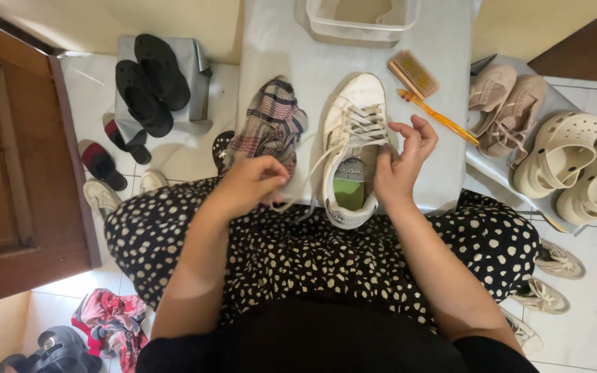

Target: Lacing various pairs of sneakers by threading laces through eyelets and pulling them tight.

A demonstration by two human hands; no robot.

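A white sneaker (355, 117) with a green insole lies toe-away on the grey table (298, 62) in front of me. My left hand (250, 183) is closed on a white lace end (310, 173) that runs out to the left of the shoe. At the shoe's right side, my right hand (402, 162) pinches the other lace near the upper eyelets. A plaid cloth (271, 124) is bunched just left of the shoe.
An orange-handled brush (423, 86) lies right of the sneaker. A clear plastic tub (361, 17) stands at the table's far end. Black sandals (150, 79) sit on a box at left. Beige shoes (513, 110) and cream clogs (575, 166) rest at right. A wooden door (15, 166) is on the far left.
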